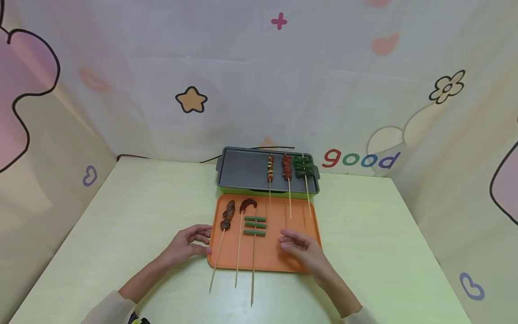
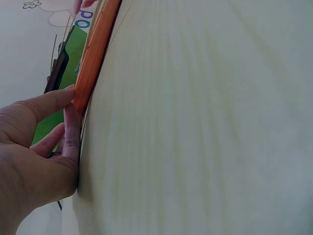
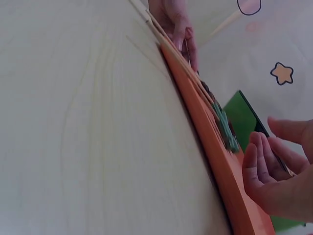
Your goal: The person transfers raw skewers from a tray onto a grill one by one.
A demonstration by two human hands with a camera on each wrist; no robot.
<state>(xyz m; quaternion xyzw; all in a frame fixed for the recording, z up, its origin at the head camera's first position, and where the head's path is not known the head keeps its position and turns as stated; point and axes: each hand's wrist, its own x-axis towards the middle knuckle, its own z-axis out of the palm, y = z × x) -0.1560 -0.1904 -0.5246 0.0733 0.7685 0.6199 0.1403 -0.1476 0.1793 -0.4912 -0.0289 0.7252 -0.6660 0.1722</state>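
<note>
An orange tray (image 1: 269,261) lies on the table, seen low from the side in both wrist views. My left hand (image 1: 184,245) rests at its left rim; in the left wrist view its fingertips (image 2: 70,93) touch the tray's edge. Above the tray's right part, my right hand (image 1: 303,252) hovers, fingers loosely bent, holding nothing. Three skewers lie on the tray, sticks past its front edge: dark brown meat chunks (image 1: 228,215), a curved dark-red piece (image 1: 248,204), and green bean-like pieces (image 1: 255,226).
Right behind the tray stands a green-sided grill with a grey top plate (image 1: 243,171). On its right half lie a red-and-yellow skewer (image 1: 270,168), a red meat skewer (image 1: 287,167) and a green leafy skewer (image 1: 303,166). A patterned cloth (image 1: 243,67) surrounds the table (image 1: 129,202).
</note>
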